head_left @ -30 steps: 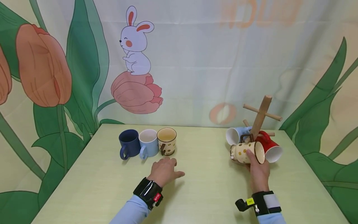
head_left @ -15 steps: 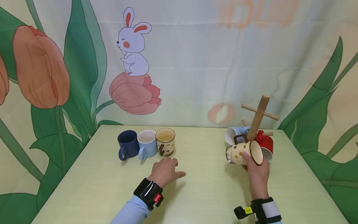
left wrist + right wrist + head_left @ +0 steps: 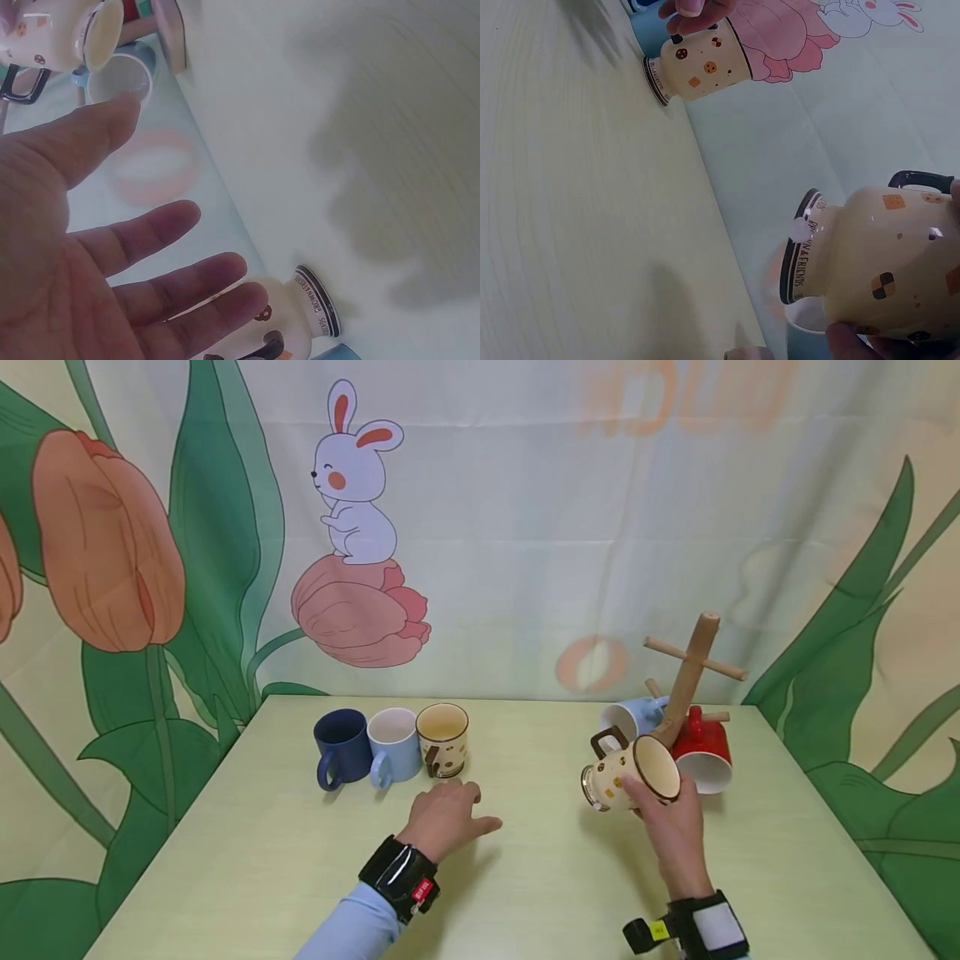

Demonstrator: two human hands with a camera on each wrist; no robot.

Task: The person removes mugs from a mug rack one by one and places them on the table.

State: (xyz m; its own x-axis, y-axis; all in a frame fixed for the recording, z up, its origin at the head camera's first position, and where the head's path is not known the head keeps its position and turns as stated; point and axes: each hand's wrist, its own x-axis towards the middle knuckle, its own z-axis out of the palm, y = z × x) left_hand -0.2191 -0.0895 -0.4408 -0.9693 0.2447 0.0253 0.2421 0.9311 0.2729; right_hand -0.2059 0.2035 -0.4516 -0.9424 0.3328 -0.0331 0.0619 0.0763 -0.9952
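My right hand (image 3: 671,835) grips a cream mug (image 3: 617,778) with a cookie print and dark brown handle. The mug is tilted on its side above the table, its mouth facing right and its handle up. Its dark-banded base shows in the right wrist view, with the fingers (image 3: 847,343) beneath the body. Just behind it stands a wooden mug tree (image 3: 692,668) with a red mug (image 3: 702,743) and a light blue mug (image 3: 632,717). My left hand (image 3: 447,818) hovers with spread fingers and holds nothing. Nearest to it is a matching cream mug (image 3: 450,752), upright.
A light blue mug (image 3: 397,753) and a navy mug (image 3: 345,747) stand upright to the left of the second cream mug, in one row. The pale table (image 3: 547,893) ends at the back against a printed curtain (image 3: 510,527).
My right hand has drawn the cream mug left, away from the mug tree, and tipped it further. The red mug has swung so its mouth faces forward. My left hand stays almost still.
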